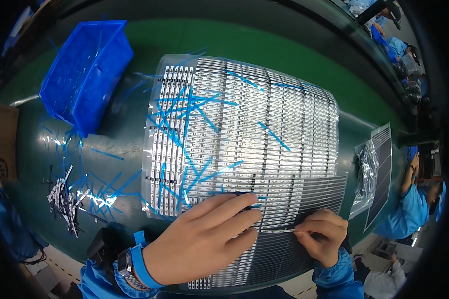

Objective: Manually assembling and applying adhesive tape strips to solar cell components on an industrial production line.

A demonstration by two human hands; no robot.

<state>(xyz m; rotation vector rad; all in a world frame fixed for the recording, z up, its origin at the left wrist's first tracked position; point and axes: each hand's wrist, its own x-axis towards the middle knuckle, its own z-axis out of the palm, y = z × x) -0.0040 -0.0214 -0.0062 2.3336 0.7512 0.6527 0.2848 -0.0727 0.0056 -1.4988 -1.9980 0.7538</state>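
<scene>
My left hand lies palm down over a sheet of narrow white strips dotted with small components. Its fingers are spread and slightly bent, the tips on the strips; a thumb cannot be made out. A dark patch shows beneath the upper fingers, too covered to name. To the right, my right hand pinches the end of one thin white strip between thumb and forefinger. That strip stretches leftward to the left fingertips. Around the right hand lies a dark, finely lined part of the sheet. Loose blue film strips are scattered over the white ones.
A blue plastic bin stands at the far left of the green table. Below it are blue film scraps and a pile of small white-and-black strips. A clear plastic bag lies right; a person's blue sleeve is beyond.
</scene>
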